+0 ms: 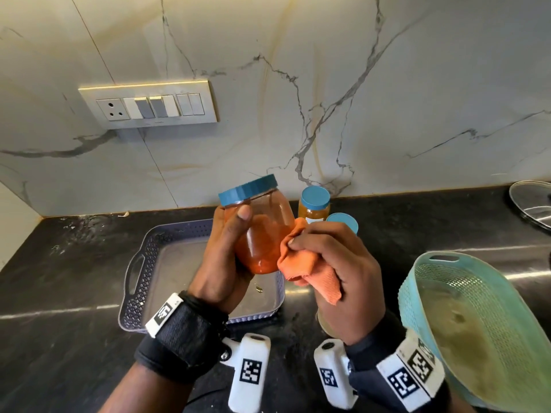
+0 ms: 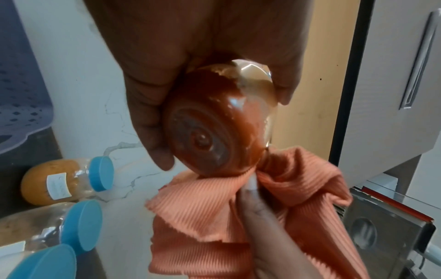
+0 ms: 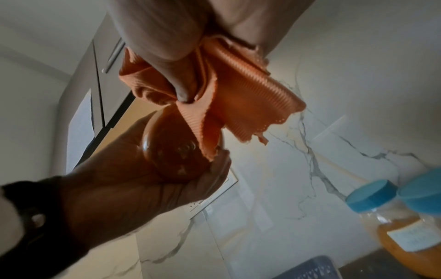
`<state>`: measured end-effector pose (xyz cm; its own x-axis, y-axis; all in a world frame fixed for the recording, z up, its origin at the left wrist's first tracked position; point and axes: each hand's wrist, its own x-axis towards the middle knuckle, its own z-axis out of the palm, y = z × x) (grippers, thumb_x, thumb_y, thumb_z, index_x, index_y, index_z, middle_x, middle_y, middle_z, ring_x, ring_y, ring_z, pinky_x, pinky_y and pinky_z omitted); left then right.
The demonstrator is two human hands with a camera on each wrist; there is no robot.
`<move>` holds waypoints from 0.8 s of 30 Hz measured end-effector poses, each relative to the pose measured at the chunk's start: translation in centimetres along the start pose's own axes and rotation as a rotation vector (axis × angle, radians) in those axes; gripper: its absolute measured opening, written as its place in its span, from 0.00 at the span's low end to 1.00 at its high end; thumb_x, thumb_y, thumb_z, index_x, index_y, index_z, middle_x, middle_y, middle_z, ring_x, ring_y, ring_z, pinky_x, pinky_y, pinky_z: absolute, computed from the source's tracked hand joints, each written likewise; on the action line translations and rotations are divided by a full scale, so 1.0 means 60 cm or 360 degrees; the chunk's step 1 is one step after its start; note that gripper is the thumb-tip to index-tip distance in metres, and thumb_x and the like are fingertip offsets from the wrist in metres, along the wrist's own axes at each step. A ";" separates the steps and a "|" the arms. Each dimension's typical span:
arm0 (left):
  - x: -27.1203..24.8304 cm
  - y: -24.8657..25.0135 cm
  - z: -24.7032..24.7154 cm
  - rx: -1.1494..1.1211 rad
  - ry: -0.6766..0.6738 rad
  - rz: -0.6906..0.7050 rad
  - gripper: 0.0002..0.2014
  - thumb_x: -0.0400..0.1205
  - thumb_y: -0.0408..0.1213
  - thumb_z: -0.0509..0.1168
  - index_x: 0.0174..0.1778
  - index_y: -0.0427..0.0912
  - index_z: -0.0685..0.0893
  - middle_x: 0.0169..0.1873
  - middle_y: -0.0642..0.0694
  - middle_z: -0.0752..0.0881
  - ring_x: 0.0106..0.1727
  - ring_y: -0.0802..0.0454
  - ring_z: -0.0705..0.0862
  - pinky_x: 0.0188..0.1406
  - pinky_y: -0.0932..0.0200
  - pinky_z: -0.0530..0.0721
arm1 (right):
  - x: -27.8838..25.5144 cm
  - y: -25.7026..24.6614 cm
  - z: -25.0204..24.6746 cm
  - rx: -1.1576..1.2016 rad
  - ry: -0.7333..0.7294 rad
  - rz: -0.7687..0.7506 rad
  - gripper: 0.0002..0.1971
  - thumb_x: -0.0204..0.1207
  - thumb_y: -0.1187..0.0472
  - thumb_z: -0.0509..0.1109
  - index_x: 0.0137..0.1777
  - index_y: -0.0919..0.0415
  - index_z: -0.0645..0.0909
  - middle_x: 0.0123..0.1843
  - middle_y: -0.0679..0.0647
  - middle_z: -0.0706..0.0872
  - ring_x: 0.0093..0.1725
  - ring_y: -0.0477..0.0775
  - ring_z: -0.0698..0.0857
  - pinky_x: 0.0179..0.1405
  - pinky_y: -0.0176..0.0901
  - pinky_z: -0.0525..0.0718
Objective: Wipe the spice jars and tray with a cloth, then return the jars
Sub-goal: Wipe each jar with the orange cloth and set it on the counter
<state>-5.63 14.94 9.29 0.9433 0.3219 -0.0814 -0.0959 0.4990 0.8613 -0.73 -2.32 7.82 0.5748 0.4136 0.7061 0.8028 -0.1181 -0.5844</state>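
Observation:
My left hand grips a clear jar of red spice powder with a blue lid, lifted above the grey-purple perforated tray. The jar's base faces the left wrist camera. My right hand holds a bunched orange ribbed cloth against the jar's lower right side; the cloth touches the base rim. A blue-lidded jar of yellow powder and a second blue-lidded jar stand on the counter behind my right hand. In the right wrist view the cloth drapes over the jar.
A teal perforated basket sits tilted at the right front. A glass pot lid lies at the far right of the black counter. A switch panel is on the marble wall. The tray holds only a small yellowish speck.

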 end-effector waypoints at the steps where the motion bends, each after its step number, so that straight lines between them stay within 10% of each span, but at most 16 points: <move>1: 0.002 -0.002 -0.001 -0.0009 0.0024 0.0020 0.45 0.71 0.59 0.78 0.79 0.40 0.71 0.72 0.30 0.81 0.71 0.29 0.82 0.59 0.37 0.86 | 0.002 0.000 -0.001 -0.0031 -0.0017 -0.0026 0.12 0.73 0.56 0.77 0.55 0.58 0.89 0.58 0.53 0.86 0.59 0.52 0.86 0.56 0.47 0.87; 5: 0.006 -0.001 -0.010 0.0230 0.0032 0.0067 0.28 0.81 0.54 0.66 0.71 0.38 0.81 0.65 0.31 0.86 0.66 0.29 0.84 0.62 0.35 0.83 | -0.009 0.000 0.008 -0.0248 -0.0192 -0.0199 0.18 0.73 0.53 0.79 0.62 0.53 0.85 0.61 0.52 0.84 0.60 0.53 0.85 0.53 0.47 0.87; 9: 0.000 -0.003 -0.014 0.0577 0.0101 0.0159 0.43 0.61 0.59 0.83 0.70 0.48 0.77 0.60 0.41 0.88 0.58 0.41 0.90 0.47 0.45 0.90 | -0.021 0.009 0.012 -0.0402 -0.0311 -0.0318 0.30 0.66 0.54 0.85 0.67 0.49 0.77 0.65 0.50 0.80 0.63 0.53 0.83 0.53 0.48 0.88; 16: -0.006 -0.017 -0.013 0.0189 -0.0015 0.0062 0.36 0.74 0.48 0.72 0.76 0.35 0.74 0.69 0.33 0.84 0.71 0.32 0.83 0.67 0.33 0.83 | 0.060 0.022 -0.022 -0.0017 -0.0093 -0.0175 0.14 0.70 0.66 0.81 0.55 0.62 0.89 0.55 0.57 0.87 0.56 0.52 0.87 0.55 0.44 0.86; 22: -0.004 0.002 -0.003 -0.0073 0.0031 0.0068 0.48 0.68 0.61 0.76 0.77 0.31 0.74 0.68 0.27 0.83 0.69 0.31 0.83 0.68 0.33 0.82 | 0.037 -0.003 -0.010 -0.0004 -0.0218 -0.0242 0.14 0.69 0.62 0.81 0.56 0.58 0.88 0.57 0.56 0.86 0.57 0.52 0.85 0.53 0.45 0.86; 24: -0.006 0.004 -0.010 -0.0130 0.0013 0.0050 0.48 0.72 0.61 0.72 0.80 0.29 0.70 0.73 0.21 0.76 0.76 0.22 0.74 0.78 0.24 0.68 | 0.011 -0.010 -0.002 -0.0029 -0.0272 -0.0277 0.17 0.70 0.60 0.82 0.58 0.59 0.88 0.59 0.56 0.85 0.60 0.55 0.85 0.56 0.48 0.84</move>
<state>-6.18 15.43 9.25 0.9367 0.3451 -0.0593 -0.1517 0.5526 0.8195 -0.84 -2.07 8.67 0.3938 0.5756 0.7167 0.8909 -0.0472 -0.4517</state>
